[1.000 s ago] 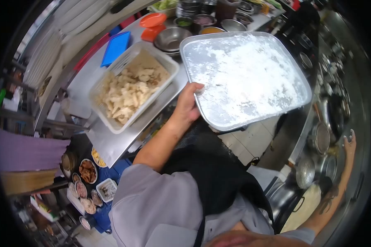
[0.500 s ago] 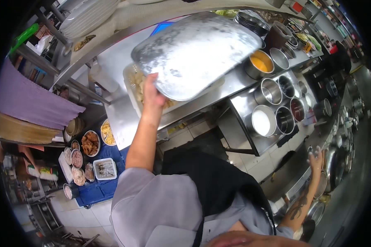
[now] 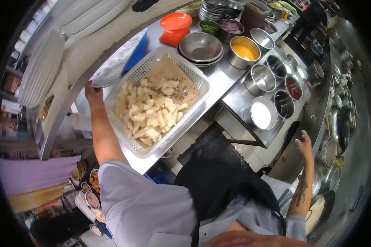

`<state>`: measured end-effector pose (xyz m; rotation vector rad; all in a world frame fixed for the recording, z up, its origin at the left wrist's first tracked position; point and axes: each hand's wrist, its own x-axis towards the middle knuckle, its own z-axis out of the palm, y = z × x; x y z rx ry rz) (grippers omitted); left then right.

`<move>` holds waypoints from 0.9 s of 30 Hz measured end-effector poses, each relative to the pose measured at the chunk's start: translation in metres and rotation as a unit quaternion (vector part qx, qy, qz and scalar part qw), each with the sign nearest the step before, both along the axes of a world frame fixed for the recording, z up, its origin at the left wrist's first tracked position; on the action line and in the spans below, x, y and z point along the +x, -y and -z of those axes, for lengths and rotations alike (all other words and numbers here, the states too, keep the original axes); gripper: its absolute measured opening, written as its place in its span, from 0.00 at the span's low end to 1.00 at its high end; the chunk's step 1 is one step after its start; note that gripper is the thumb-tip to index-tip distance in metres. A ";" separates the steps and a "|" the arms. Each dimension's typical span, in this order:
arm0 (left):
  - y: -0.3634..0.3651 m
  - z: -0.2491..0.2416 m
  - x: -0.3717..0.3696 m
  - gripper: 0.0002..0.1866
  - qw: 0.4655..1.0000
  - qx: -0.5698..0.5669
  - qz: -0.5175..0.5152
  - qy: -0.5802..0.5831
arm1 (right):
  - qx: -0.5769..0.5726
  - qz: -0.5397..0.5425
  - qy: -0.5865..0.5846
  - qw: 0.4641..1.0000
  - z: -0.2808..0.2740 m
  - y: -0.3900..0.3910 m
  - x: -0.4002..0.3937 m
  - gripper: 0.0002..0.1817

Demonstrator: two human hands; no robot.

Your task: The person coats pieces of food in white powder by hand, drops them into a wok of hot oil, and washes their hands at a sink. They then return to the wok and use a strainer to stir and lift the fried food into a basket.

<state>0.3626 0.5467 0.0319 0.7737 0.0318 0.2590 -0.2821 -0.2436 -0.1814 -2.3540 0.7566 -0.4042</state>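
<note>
At the upper left, my left hand [image 3: 94, 91] grips the near end of a metal tray [image 3: 116, 61], which is partly hidden under the shelf. Just right of that hand, a white perforated basket [image 3: 134, 149] sits on the steel counter, holding pale fried pieces [image 3: 148, 111] and a sheet of brown, oil-spotted paper [image 3: 179, 80]. My right hand [image 3: 304, 145] is held out at the right with fingers apart and nothing in it, near the pans.
Beyond the basket are metal bowls [image 3: 201, 47], an orange scale [image 3: 175, 31] and a pot of yellow liquid [image 3: 244, 51]. Several pots stand on the lower stand, one with white contents [image 3: 261, 115]. Stacked plates [image 3: 41, 70] fill the shelf. A person [image 3: 313, 18] stands far back.
My left hand has carried the tray from above the basket to the left, uncovering the basket and its food. The view has shifted, and my right hand appears slightly higher and further left.
</note>
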 end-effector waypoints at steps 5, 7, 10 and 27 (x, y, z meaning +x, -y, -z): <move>-0.035 0.025 0.082 0.20 1.000 -0.006 0.018 0.012 | -0.002 0.007 -0.035 0.999 0.010 -0.016 -0.008 0.38; -0.044 0.036 0.102 0.18 0.998 -0.012 0.056 0.036 | -0.019 0.001 -0.056 0.998 0.020 -0.011 -0.016 0.38; -0.061 0.058 0.136 0.17 0.997 -0.017 0.064 0.032 | -0.023 0.005 -0.082 0.996 0.037 -0.005 -0.018 0.38; -0.054 0.087 0.143 0.19 0.963 0.174 0.015 -0.206 | 0.002 0.040 -0.131 0.991 0.057 -0.023 -0.020 0.39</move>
